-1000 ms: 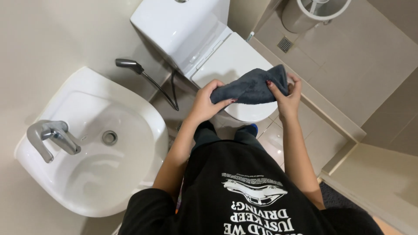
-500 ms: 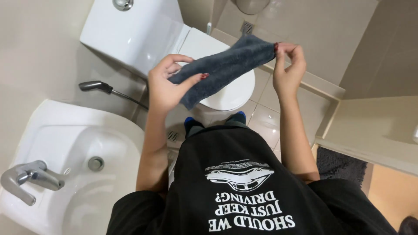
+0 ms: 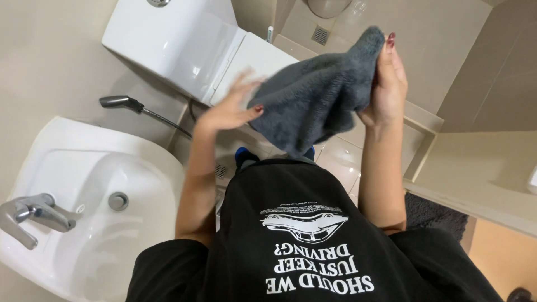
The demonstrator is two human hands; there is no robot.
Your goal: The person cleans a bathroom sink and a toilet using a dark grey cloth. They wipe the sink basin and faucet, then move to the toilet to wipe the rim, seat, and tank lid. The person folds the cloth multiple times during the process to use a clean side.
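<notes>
I'm mid-way through shaking out the dark grey towel (image 3: 319,95) above the closed toilet lid (image 3: 254,59) — right hand (image 3: 386,84) pinching its top corner, left hand (image 3: 229,109) open-fingered against its lower edge — next needs a firmer left grip, I judge.

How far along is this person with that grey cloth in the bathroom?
Early, it seems. Done: the cloth is picked up and raised above the closed toilet lid. In hand: the right hand grips its top corner while the left hand, blurred, touches its lower edge, so it hangs bunched. Left: nothing shows it laid on the toilet or the sink yet.
</notes>
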